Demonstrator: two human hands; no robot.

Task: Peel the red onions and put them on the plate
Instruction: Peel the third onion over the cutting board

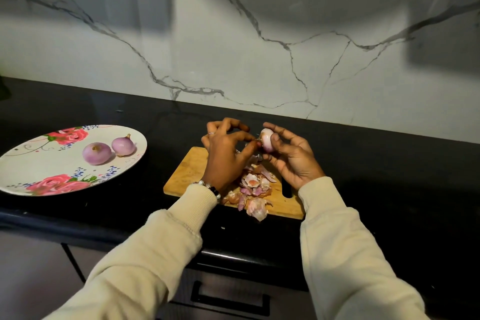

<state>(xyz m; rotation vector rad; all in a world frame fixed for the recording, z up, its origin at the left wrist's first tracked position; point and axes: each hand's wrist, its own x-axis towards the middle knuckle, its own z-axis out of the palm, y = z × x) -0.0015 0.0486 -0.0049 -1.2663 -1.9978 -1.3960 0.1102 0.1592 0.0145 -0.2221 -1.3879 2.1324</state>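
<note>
Now the right hand point(291, 156) grips a red onion point(267, 139) while the left hand point(226, 148) pinches skin at its near end, directly above the peel pile point(253, 187).

A black countertop point(363, 163) ran along the marble wall. A wooden cutting board point(189, 171) lay directly on it, near the front edge. To the left of the board, well apart, a rose-patterned plate point(31, 163) rested on the same surface.
</note>
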